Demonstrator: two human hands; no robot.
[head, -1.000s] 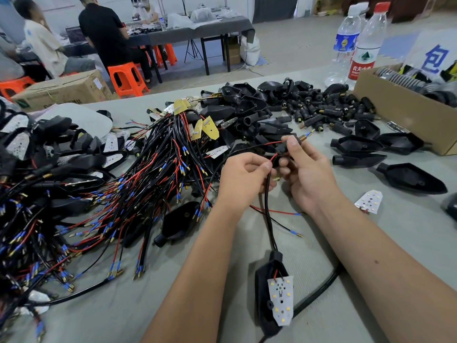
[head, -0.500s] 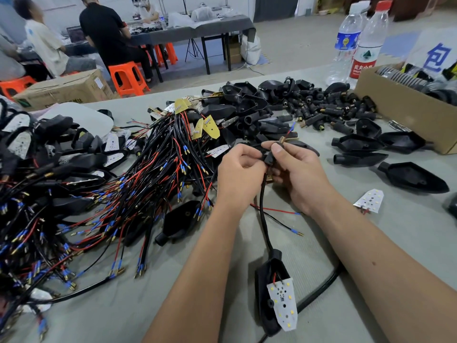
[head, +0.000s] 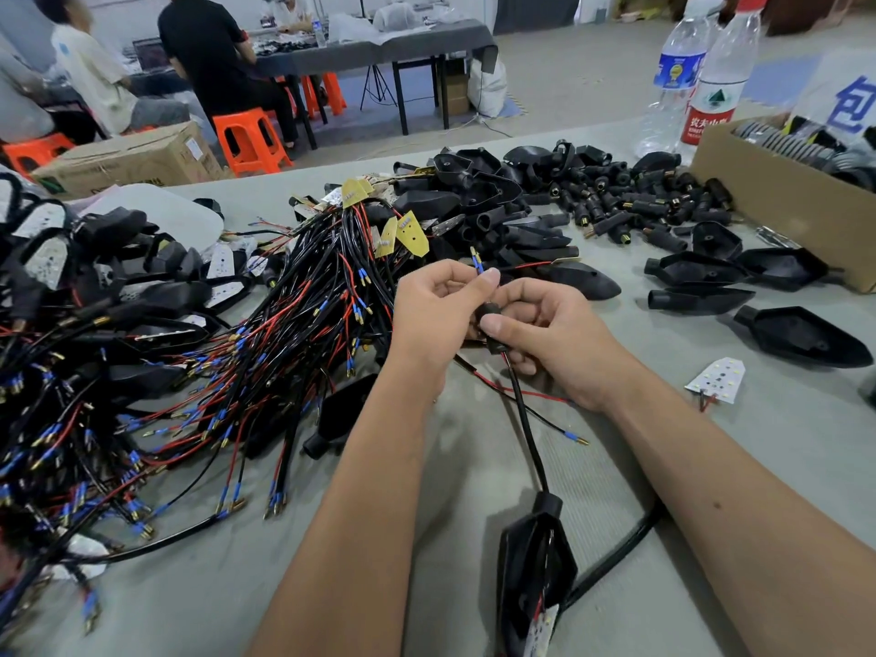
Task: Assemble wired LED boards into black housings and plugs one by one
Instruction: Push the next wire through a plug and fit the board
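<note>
**Plug held on the wire at centre**

The left hand [head: 438, 315] pinches a blue-tipped wire end [head: 475, 264] between thumb and forefinger. The right hand [head: 550, 334] has its fingers curled round a small black plug [head: 490, 320], thumb pressed on it. From the plug a black cable [head: 528, 433] runs toward 6 o'clock to a housing [head: 531, 566] holding an LED board [head: 540, 630]. Wired boards [head: 199, 353] heap at 9 o'clock, loose plugs [head: 630, 206] at 1 o'clock, empty housings [head: 801, 334] at 3 o'clock on the tabletop [head: 474, 514].
</note>
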